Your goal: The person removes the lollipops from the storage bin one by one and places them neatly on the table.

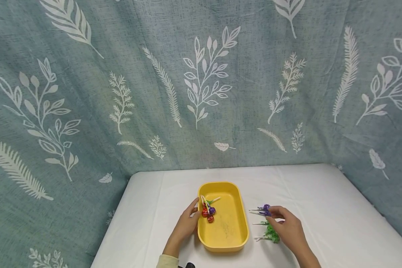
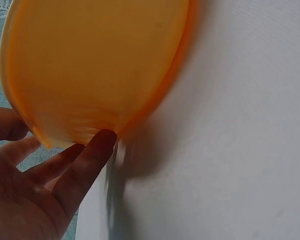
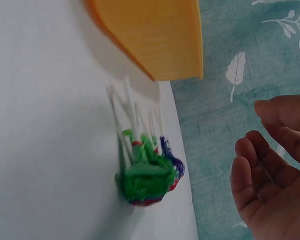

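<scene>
A smooth yellow oval tray sits on the white surface. The left hand touches its rim with straight fingers; the right hand, relaxed, hovers over crinkly wrapped lollipops.

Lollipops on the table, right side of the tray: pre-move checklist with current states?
1. Yellow tray steadied: ok, left hand touches its left wall.
2. Right hand at the loose lollipops: ok, right beside them.
3. Grasp on the purple lollipop: cannot tell; fingertips touch it in the head view, wrist view shows an open palm.
4. Room in tray: ok, the few lollipops inside sit at its left.
5. Sticks free: cannot tell, blurred.
</scene>
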`<move>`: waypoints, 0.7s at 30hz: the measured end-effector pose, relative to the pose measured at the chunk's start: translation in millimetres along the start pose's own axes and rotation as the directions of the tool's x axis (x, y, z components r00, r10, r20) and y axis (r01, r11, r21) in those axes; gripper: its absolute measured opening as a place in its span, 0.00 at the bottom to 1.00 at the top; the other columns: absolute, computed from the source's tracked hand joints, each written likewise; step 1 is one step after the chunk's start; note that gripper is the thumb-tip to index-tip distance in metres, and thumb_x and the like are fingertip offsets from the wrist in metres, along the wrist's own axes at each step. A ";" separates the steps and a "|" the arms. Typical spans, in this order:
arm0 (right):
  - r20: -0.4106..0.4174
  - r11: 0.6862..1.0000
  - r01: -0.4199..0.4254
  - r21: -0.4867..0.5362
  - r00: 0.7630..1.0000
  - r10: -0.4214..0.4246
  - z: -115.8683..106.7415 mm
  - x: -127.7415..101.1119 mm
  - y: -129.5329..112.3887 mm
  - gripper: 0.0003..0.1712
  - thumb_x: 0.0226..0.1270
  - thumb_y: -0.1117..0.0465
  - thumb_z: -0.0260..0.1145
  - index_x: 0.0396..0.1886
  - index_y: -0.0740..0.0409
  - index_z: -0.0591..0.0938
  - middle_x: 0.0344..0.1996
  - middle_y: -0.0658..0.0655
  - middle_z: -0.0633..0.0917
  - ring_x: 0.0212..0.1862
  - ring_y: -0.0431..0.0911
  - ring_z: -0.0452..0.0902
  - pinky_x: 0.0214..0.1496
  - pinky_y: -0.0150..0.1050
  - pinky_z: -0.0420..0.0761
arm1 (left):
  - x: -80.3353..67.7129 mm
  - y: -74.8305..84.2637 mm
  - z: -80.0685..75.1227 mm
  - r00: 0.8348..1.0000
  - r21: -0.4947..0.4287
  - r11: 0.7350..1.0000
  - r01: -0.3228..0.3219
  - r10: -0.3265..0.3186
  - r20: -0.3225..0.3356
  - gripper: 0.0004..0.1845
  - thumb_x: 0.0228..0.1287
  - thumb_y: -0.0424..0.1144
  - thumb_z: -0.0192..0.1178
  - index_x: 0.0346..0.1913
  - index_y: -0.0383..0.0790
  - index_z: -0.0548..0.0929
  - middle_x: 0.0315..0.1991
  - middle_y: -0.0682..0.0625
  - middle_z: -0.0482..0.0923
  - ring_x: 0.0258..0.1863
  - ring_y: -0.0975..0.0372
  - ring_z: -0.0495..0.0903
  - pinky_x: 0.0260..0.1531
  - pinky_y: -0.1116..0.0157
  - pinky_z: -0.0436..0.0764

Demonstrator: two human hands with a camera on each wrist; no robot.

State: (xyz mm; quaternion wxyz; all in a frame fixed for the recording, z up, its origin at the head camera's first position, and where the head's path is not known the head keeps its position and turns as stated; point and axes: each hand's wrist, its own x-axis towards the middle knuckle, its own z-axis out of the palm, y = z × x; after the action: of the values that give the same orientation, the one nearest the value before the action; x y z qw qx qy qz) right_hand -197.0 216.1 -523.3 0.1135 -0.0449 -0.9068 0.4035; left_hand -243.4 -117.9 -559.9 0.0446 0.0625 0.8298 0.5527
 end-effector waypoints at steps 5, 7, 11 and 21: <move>0.005 0.999 0.043 0.029 0.999 -0.043 4.7 6.6 -11.5 0.16 0.64 0.63 0.72 0.52 0.60 0.84 0.46 0.58 0.87 0.49 0.51 0.83 0.49 0.45 0.83 | 1.1 0.3 0.1 1.000 0.010 1.000 0.007 -0.007 0.002 0.29 0.78 0.39 0.52 0.78 0.45 0.64 0.61 0.35 0.76 0.58 0.43 0.77 0.57 0.42 0.76; 0.006 0.997 0.067 0.038 0.998 -0.068 6.3 9.2 -15.3 0.15 0.65 0.63 0.72 0.51 0.59 0.84 0.45 0.57 0.87 0.48 0.50 0.83 0.50 0.44 0.84 | 1.4 0.7 0.2 1.000 0.010 1.000 0.013 -0.013 0.003 0.29 0.78 0.39 0.51 0.78 0.46 0.64 0.61 0.35 0.76 0.59 0.44 0.77 0.58 0.42 0.75; 0.011 0.991 0.116 0.060 0.993 -0.116 8.1 13.4 -23.2 0.15 0.66 0.63 0.72 0.51 0.58 0.85 0.44 0.54 0.87 0.47 0.49 0.83 0.49 0.42 0.84 | 2.1 -0.1 0.2 1.000 0.005 1.000 0.012 -0.012 -0.001 0.29 0.78 0.39 0.51 0.78 0.46 0.64 0.62 0.35 0.76 0.60 0.44 0.77 0.60 0.42 0.74; 0.070 0.983 0.132 0.131 0.987 -0.142 17.3 22.6 -37.5 0.16 0.66 0.63 0.72 0.53 0.59 0.85 0.47 0.58 0.87 0.47 0.50 0.84 0.49 0.43 0.84 | 2.0 -0.8 -0.5 1.000 0.001 1.000 0.008 -0.008 -0.005 0.29 0.77 0.38 0.52 0.78 0.45 0.65 0.60 0.35 0.77 0.55 0.46 0.79 0.54 0.45 0.78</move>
State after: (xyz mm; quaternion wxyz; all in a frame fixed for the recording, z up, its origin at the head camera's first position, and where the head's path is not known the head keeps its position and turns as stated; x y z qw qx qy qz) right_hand -222.7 182.4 -502.9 0.1075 0.0409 -0.8844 0.4524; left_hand -245.5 -118.4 -560.5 0.0448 0.0578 0.8306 0.5520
